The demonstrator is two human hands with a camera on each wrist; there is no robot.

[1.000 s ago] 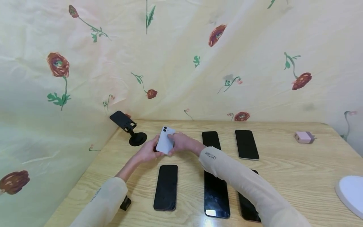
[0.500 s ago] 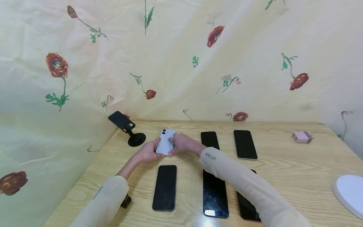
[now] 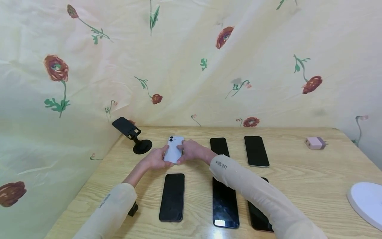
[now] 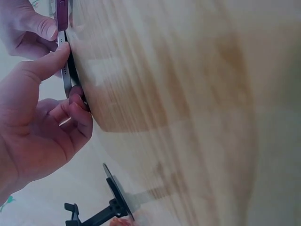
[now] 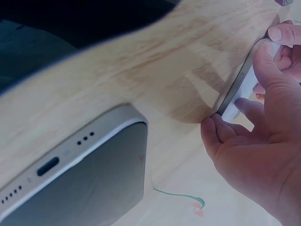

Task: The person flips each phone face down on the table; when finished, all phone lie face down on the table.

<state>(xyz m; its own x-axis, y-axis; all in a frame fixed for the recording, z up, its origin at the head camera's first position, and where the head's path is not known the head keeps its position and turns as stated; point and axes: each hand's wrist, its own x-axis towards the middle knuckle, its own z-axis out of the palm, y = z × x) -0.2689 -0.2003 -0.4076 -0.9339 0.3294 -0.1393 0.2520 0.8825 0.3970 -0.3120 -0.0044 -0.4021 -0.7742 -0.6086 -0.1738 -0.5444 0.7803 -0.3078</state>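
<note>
A pale smartphone (image 3: 173, 153) lies back-up near the far left of the table, its two camera lenses at the far end. My left hand (image 3: 156, 159) pinches its left side and near corner, the thumb along the near edge. In the left wrist view, fingertips (image 4: 77, 101) curl by a dark edge under the phone. My right hand (image 3: 192, 151) holds the opposite side, the thumb at the near corner and the index finger on the back. The right wrist view shows its other fingers (image 5: 214, 132) at the phone's far corner, close to the wood.
A black phone stand (image 3: 141, 146) is left of the hands. Face-up phones include one nearby (image 3: 172, 197), one at the back right (image 3: 256, 151) and others partly under the right sleeve (image 3: 247, 189). Right lie a pink charger plug (image 3: 314, 142) and a white round object (image 3: 367, 202).
The pale phone has come down from a slight tilt to lie flatter, both hands staying on it. From half a second ago to now the hands barely move; the view shifts slightly.
</note>
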